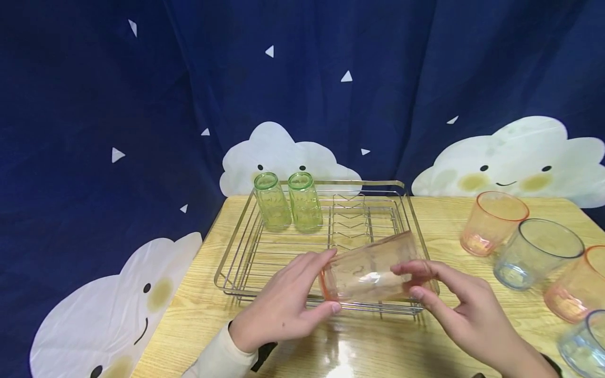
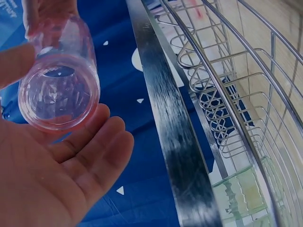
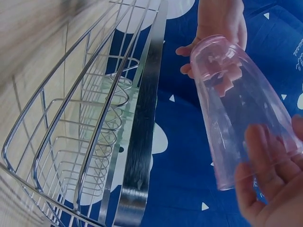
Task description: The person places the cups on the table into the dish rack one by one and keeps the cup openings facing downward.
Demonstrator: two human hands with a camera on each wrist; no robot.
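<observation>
A clear pink glass [image 1: 368,270] lies tilted nearly sideways between both hands, over the front of the wire dish rack [image 1: 279,257]. My left hand [image 1: 288,299] holds its narrower, ringed end, the thumb on one side and the fingers on the other. At the wider end, my right hand [image 1: 465,307] grips the glass with thumb and fingers. Some right fingertips [image 3: 260,151] show through the clear wall in the right wrist view. Two green glasses [image 1: 272,205] stand side by side at the rack's back left.
On the table's right side stand several wide tumblers, among them a pink one [image 1: 491,223] and a blue one [image 1: 539,252]. Zigzag wire dividers [image 1: 348,220] run through the rack's middle. A dark blue curtain [image 1: 302,94] with white clouds hangs behind the wooden table [image 1: 198,294].
</observation>
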